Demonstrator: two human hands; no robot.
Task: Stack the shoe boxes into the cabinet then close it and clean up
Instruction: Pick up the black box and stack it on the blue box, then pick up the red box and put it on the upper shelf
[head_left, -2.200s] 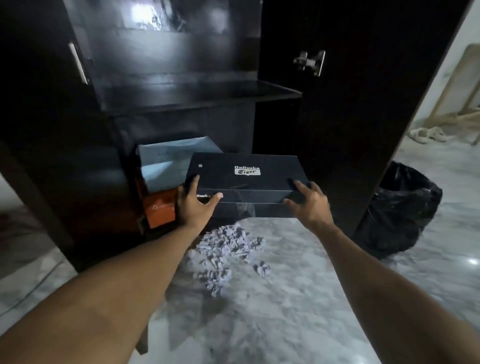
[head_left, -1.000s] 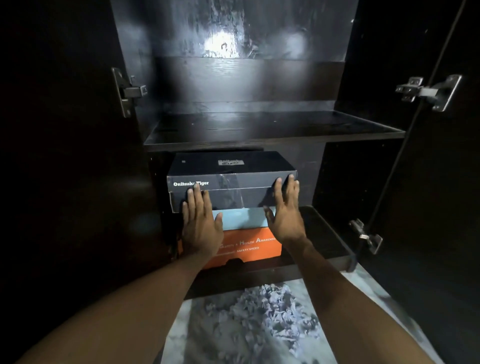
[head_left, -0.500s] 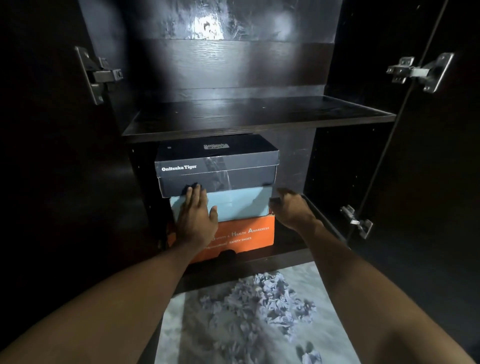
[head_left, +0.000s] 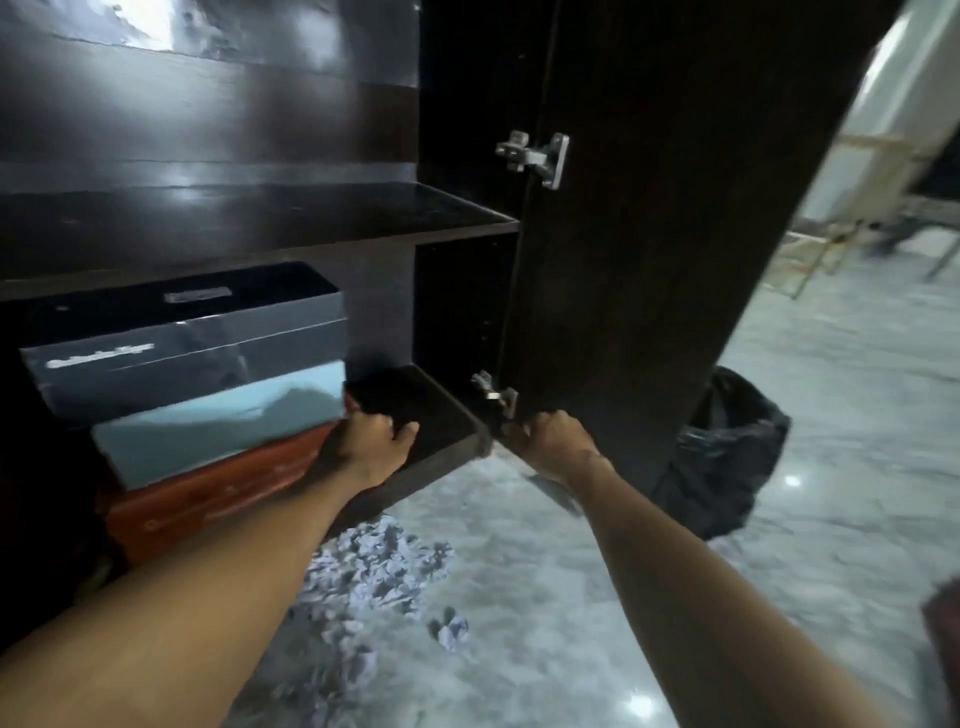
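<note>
Three shoe boxes stand stacked on the cabinet's bottom shelf (head_left: 436, 415): a dark box (head_left: 182, 338) on top, a light blue box (head_left: 218, 421) in the middle and an orange box (head_left: 218, 493) below. My left hand (head_left: 369, 441) is at the right end of the stack, beside the blue and orange boxes, with fingers loosely curled and nothing in them. My right hand (head_left: 556, 441) grips the lower edge of the open right cabinet door (head_left: 649, 260), close to its lower hinge (head_left: 493, 395).
A bare dark shelf (head_left: 260, 218) runs above the boxes. A pile of crumpled paper scraps (head_left: 374, 571) lies on the marble floor before the cabinet. A black rubbish bag (head_left: 727, 452) sits behind the door. A wooden frame (head_left: 857, 171) leans at the far right.
My left hand slid off the front of the boxes to the stack's right end. My right hand left the boxes and took hold of the right door. The view swung right.
</note>
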